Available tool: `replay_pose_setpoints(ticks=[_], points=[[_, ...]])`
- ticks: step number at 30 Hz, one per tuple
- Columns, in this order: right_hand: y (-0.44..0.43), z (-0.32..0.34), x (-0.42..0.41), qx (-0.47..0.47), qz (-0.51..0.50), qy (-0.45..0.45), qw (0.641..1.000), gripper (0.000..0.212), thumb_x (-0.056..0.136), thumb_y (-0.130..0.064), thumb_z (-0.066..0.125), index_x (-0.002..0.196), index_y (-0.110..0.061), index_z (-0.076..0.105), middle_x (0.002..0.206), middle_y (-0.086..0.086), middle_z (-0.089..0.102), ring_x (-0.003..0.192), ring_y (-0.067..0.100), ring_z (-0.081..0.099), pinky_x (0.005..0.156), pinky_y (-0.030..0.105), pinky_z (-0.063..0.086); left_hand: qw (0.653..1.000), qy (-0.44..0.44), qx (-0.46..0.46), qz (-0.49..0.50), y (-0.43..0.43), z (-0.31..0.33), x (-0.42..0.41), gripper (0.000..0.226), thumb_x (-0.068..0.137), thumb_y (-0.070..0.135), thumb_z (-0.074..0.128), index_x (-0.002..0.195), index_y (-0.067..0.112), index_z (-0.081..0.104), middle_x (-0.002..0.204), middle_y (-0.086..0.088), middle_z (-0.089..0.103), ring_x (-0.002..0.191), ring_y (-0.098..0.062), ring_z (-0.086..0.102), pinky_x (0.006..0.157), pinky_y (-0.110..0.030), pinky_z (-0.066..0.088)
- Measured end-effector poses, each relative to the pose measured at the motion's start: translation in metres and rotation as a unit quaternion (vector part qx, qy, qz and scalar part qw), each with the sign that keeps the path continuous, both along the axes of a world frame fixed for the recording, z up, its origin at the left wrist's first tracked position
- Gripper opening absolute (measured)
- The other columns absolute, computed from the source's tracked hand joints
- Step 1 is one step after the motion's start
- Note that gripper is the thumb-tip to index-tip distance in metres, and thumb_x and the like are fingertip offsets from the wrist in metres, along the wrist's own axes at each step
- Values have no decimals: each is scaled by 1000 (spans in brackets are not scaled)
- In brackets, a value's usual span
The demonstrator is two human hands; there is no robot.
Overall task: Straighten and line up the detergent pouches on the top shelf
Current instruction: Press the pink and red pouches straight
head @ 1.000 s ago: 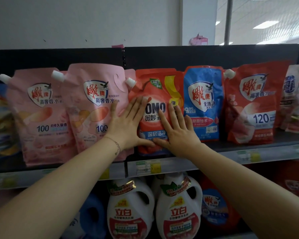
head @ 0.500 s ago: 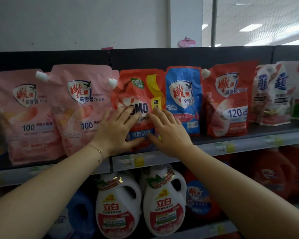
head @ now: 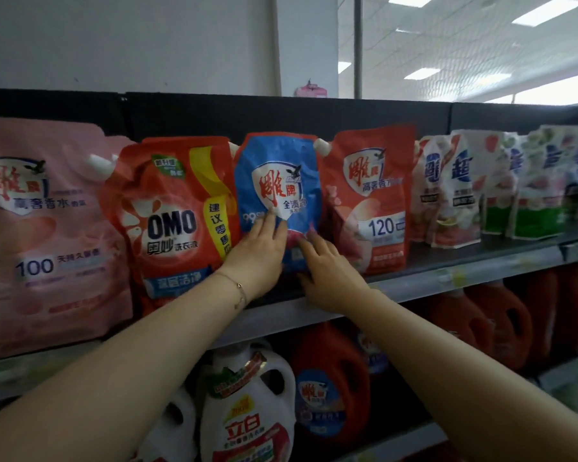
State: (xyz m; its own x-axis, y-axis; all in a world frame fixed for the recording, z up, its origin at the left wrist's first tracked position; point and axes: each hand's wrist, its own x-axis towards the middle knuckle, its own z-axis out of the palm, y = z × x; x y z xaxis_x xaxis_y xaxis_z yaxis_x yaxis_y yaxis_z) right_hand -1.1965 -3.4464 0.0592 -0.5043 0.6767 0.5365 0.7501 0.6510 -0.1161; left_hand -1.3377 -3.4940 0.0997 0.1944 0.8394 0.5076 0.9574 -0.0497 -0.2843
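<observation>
Top shelf (head: 464, 258): we count one pink pouch (head: 47, 228), one OMO pouch (head: 171, 221), one blue pouch (head: 281, 155), one red pouch (head: 371, 201). Blue pouch at 12 o'clock of both hands: left hand (head: 259, 255) flat, right hand (head: 327, 275) spread, fingers touching it.

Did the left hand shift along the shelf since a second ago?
Yes. The left hand moved right, from the OMO pouch to the blue pouch beside it.

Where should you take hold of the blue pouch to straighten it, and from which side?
Probably its lower side edges, coming from the front. The blue pouch stands pressed between the OMO pouch and the red pouch, so only its front face is open.
</observation>
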Motion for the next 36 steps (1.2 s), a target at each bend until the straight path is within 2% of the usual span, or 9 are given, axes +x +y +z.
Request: replay_pose_setpoints(ticks=[4, 7, 12, 21, 24, 27, 31, 34, 36], points=[[30, 16, -9, -46, 31, -49, 997, 97, 90, -31, 56, 149, -26, -21, 155, 4, -32, 145, 25, -20, 116, 48, 8, 995, 26, 7, 91, 30, -2, -2, 93, 93, 22, 56, 148, 3, -16, 155, -17, -23, 145, -32, -14, 118, -42, 10], [50, 18, -14, -52, 46, -55, 996, 114, 85, -26, 64, 142, -30, -34, 146, 3, -46, 139, 25, -34, 116, 46, -3, 989, 45, 20, 141, 48, -9, 2, 97, 94, 21, 53, 142, 2, -29, 148, -20, -37, 143, -34, -20, 119, -45, 7], [77, 18, -21, -56, 35, -83, 994, 112, 88, -14, 59, 134, -31, -41, 133, -2, -55, 135, 32, -38, 116, 48, -2, 980, 9, 40, 192, 62, -11, 4, 99, 95, 23, 51, 135, 9, -38, 143, -14, -42, 143, -33, -21, 117, -43, 7], [97, 11, -48, 0, 43, -115, 992, 111, 88, -28, 58, 137, -21, -42, 142, 11, -49, 131, 41, -42, 116, 59, 0, 980, 4, 54, 191, 73, -20, -6, 95, 97, 26, 48, 132, 11, -38, 138, -20, -43, 145, -36, -13, 117, -43, 14], [85, 17, -42, -55, 49, -80, 994, 119, 86, -29, 65, 132, -28, -45, 141, 7, -51, 133, 39, -39, 116, 53, 4, 981, -2, 66, 181, 71, -21, -6, 94, 95, 21, 51, 139, 12, -31, 145, -19, -37, 145, -36, -13, 116, -46, 16], [72, 23, -34, -54, 57, -72, 994, 119, 84, -25, 67, 140, -25, -37, 144, 9, -48, 136, 40, -34, 117, 50, 10, 982, 4, 103, 157, 65, -20, -1, 98, 82, 17, 68, 150, 6, -2, 158, -18, -5, 146, -38, 3, 109, -48, 31], [62, 24, -16, -34, 89, -54, 994, 105, 86, -21, 64, 150, -22, -19, 154, 9, -32, 144, 39, -16, 114, 48, 23, 992, -17, 63, 108, 57, -16, 5, 96, 84, 29, 68, 152, 8, 2, 159, -11, -6, 146, -34, -8, 115, -47, 20], [60, 25, 4, 36, 117, -19, 992, 76, 87, -17, 60, 150, -13, 18, 159, 14, 3, 139, 37, 21, 103, 45, 40, 994, -51, 60, 76, 50, -10, 8, 87, 80, 36, 72, 148, 9, 26, 156, -12, 15, 141, -31, 5, 107, -52, 32], [62, 24, 14, 99, 126, 1, 987, 49, 85, -15, 60, 132, -9, 47, 140, 16, 41, 119, 34, 47, 78, 39, 47, 994, -36, 90, 41, 50, -11, 11, 72, 70, 29, 79, 131, 6, 50, 141, -17, 42, 129, -33, 31, 91, -52, 46]])
